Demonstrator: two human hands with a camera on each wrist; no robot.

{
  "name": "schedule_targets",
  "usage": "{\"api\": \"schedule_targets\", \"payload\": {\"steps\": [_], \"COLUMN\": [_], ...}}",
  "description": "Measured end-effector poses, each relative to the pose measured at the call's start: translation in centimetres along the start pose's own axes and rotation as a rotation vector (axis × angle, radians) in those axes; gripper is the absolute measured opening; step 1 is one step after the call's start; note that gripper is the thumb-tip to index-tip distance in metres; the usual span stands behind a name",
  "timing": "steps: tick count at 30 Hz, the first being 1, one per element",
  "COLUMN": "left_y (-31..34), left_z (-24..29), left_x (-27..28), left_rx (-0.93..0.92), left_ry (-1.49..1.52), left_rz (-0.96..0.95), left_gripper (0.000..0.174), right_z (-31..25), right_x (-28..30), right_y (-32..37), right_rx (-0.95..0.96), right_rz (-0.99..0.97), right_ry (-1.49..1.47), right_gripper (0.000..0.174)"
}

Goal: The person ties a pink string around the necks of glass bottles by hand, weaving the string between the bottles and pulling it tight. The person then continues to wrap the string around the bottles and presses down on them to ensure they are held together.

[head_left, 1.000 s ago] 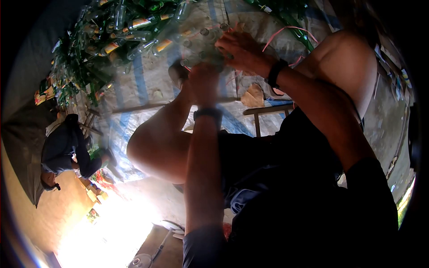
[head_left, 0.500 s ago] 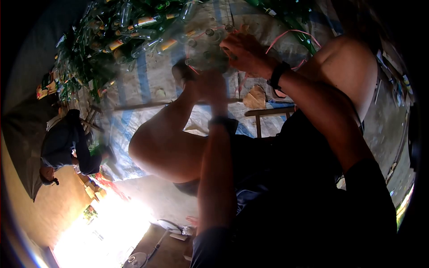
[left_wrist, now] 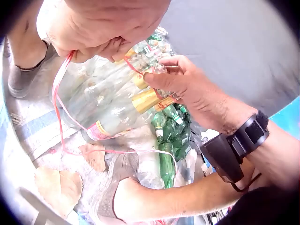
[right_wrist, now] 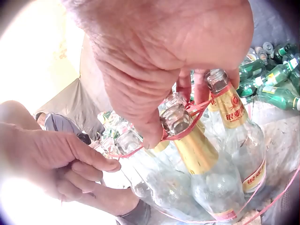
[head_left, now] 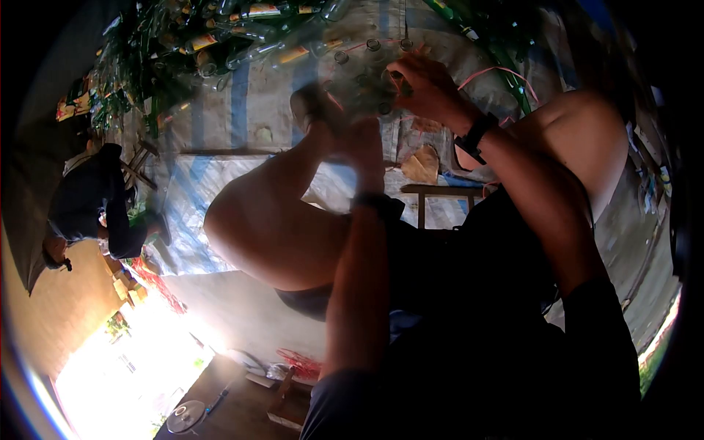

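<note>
A cluster of clear glass bottles (right_wrist: 206,183) stands upright, with gold neck labels and pink string (right_wrist: 199,112) looped round the necks. My right hand (right_wrist: 173,51) grips the necks from above, its thumb against the string and its fingers behind the glass. Off to the cluster's side, my left hand (left_wrist: 103,28) is curled round a length of the pink string (left_wrist: 58,89), which hangs down from it. In the head view the left hand (head_left: 359,143) is blurred near the left ankle, while the right hand (head_left: 425,84) is over the bottles.
Many loose green bottles (right_wrist: 281,77) lie heaped beyond the cluster. A striped tarp (head_left: 238,110) covers the ground, with a dry leaf (head_left: 420,164) and a wooden frame (head_left: 444,191) near my legs. Another person (head_left: 88,194) sits at the left.
The left hand has drawn back toward the body, away from the bottles. My right hand stays at the necks, while the head view has shifted a little.
</note>
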State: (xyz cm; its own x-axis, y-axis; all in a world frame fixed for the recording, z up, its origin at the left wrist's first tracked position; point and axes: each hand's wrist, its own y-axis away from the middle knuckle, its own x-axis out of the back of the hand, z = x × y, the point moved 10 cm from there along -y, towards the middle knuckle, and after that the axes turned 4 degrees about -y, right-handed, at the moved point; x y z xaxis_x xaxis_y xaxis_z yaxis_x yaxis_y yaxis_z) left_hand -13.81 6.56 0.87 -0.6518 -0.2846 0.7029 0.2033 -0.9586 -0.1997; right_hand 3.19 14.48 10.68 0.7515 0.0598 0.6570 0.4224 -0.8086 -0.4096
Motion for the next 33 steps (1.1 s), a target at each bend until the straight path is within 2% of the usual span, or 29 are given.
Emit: {"api": "schedule_targets", "payload": {"steps": [3,5,9,11,12,14,15,17,19,21,24,26,28,30,33], "left_y": [0.6,1.1,0.8,0.5,0.5,0.3,0.3,0.5,0.5,0.4,-0.2,-0.5,-0.4,-0.3,0.0], "left_z": [-0.2,-1.4,-2.5,-3.2,-3.5,-3.8,-3.5,-3.7,-3.8,-4.0,-3.0,-2.2,-2.6,-2.6,-3.2], "left_x": [-0.4,-1.0,-0.6,-1.6,-1.8,-2.5,-2.2,-2.5,-2.5,-2.5,-1.8,-1.4,-1.7,-1.8,-1.6], "left_rx": [0.079,0.179,0.164,0.270,0.276,0.264,0.271,0.390,0.376,0.359,0.252,0.316,0.304,0.297,0.394], "left_ry": [0.118,0.224,0.375,0.267,0.274,0.166,0.171,0.306,0.303,0.298,0.176,0.071,0.074,0.072,0.141], "left_rz": [-0.007,0.017,0.173,0.049,0.056,0.023,0.031,-0.008,0.016,0.041,0.077,0.023,0.047,0.068,0.067], "left_gripper": [0.013,0.015,0.015,0.014,0.014,0.014,0.014,0.016,0.016,0.017,0.020,0.021,0.022,0.022,0.023], "right_z": [-0.1,0.3,1.1,1.9,1.7,-0.1,-0.5,-2.2,-4.0,-3.5,-2.6,-2.2,-2.1,-1.9,-1.8], "right_x": [0.1,-0.6,-0.7,-1.1,-1.1,-0.3,-0.6,-2.4,-3.4,-5.7,-7.3,-8.2,-8.7,-9.2,-9.4], "right_y": [-0.3,-0.3,-0.9,-1.2,-1.5,-2.1,-2.2,-2.0,-1.7,-0.9,-0.4,-0.2,-0.3,-0.1,-0.5], "right_rx": [0.011,-0.017,-0.064,-0.121,-0.116,0.030,0.037,0.168,0.201,0.113,0.078,0.062,0.044,-0.057,-0.127], "right_rz": [-0.021,-0.120,-0.190,-0.265,-0.273,-0.194,-0.203,-0.321,-0.346,-0.505,-0.612,-0.642,-0.674,-0.739,-0.799], "right_ry": [0.015,0.009,-0.130,-0.082,-0.078,-0.018,-0.017,0.210,0.191,0.245,0.251,0.217,0.182,0.014,-0.018], "right_gripper": [0.042,0.049,0.054,0.047,0.047,0.034,0.034,0.029,0.034,0.039,0.044,0.044,0.044,0.044,0.048]}}
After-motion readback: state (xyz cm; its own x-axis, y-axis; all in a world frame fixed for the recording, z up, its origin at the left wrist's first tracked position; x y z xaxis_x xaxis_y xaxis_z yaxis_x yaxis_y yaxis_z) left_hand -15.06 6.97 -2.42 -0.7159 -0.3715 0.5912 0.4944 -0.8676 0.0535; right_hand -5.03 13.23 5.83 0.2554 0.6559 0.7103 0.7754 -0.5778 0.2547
